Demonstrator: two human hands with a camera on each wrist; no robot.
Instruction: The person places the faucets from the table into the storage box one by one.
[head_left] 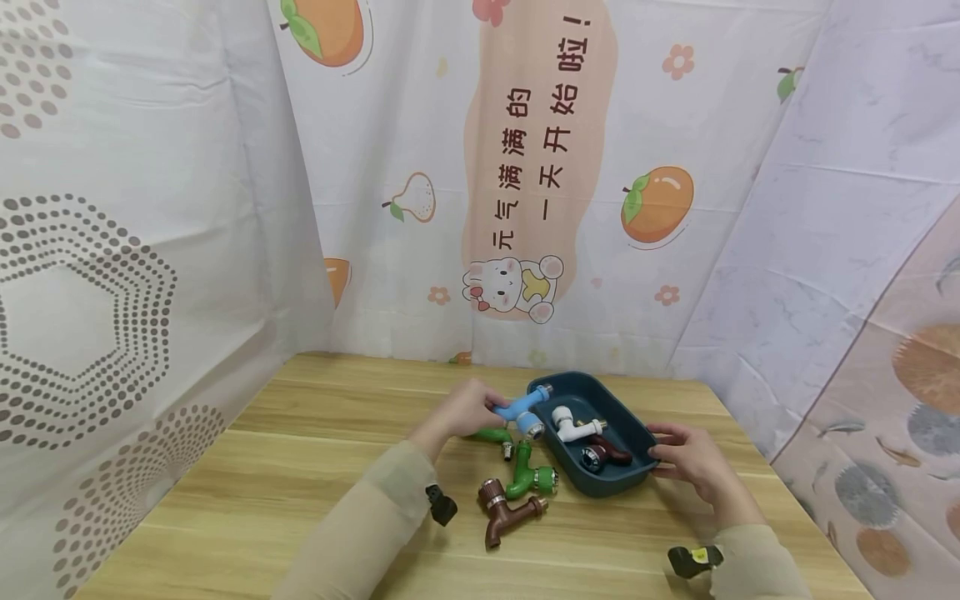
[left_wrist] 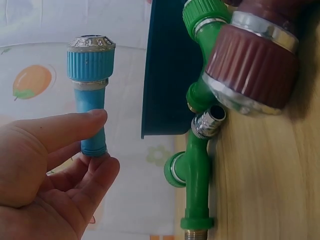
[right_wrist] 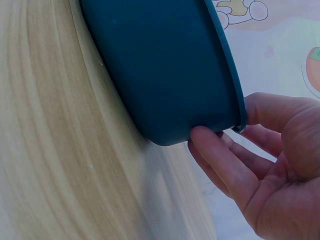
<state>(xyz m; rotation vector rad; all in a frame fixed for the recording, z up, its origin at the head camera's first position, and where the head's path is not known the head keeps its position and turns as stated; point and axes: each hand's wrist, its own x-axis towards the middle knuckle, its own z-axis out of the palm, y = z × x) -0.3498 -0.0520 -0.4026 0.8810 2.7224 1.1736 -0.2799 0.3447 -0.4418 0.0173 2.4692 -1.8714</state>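
Observation:
My left hand pinches a light-blue plastic tap between thumb and fingers, held up over the left rim of a dark teal basin. In the left wrist view the blue tap has its ribbed, silver-capped knob at the top. At the basin's right end, my right hand holds the edge, with fingers on both sides of the rim in the right wrist view. Inside the basin lie a white tap and a dark red-brown tap.
Left of the basin, on the wooden table, lie a green tap, a second green tap partly hidden behind the left hand, and a brown tap nearer the front. A printed curtain hangs behind the table.

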